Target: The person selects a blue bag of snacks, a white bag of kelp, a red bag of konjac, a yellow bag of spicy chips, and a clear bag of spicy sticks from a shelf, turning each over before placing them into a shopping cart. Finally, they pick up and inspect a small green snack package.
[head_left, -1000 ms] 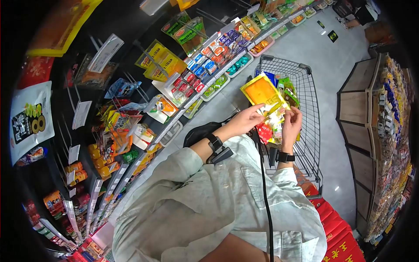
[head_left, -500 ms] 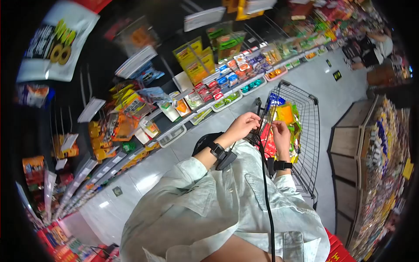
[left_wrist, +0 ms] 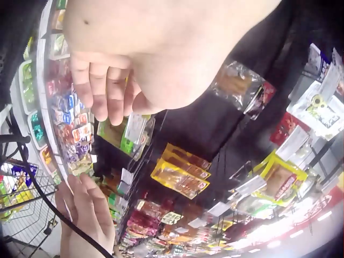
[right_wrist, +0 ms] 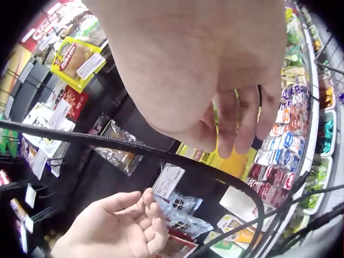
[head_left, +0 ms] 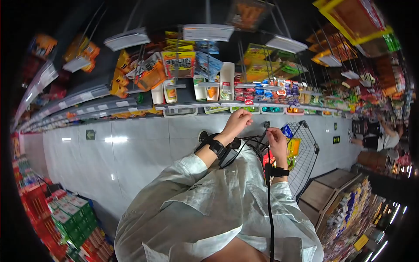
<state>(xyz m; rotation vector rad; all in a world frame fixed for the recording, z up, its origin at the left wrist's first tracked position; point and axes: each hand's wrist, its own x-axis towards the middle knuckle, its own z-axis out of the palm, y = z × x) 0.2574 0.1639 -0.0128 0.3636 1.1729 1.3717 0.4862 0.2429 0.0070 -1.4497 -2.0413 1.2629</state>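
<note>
Long dark store shelving (head_left: 87, 105), hung with coloured snack packets, fills the wall ahead, and a black wire shopping cart (head_left: 315, 144) holding yellow and blue packets stands below it. Above the cart's near end the left hand (head_left: 238, 120) and right hand (head_left: 277, 139) are raised close together, fingers relaxed and empty, with a thin black cable (head_left: 267, 196) beside the right.

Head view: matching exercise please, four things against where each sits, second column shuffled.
1 left hand
2 right hand
3 shopping cart
4 green boxes

A bottom left, stacked
B raised toward the shelf edge
C just right of both hands
D right beside the black cable

Pairs: 1-B, 2-D, 3-C, 4-A
</note>
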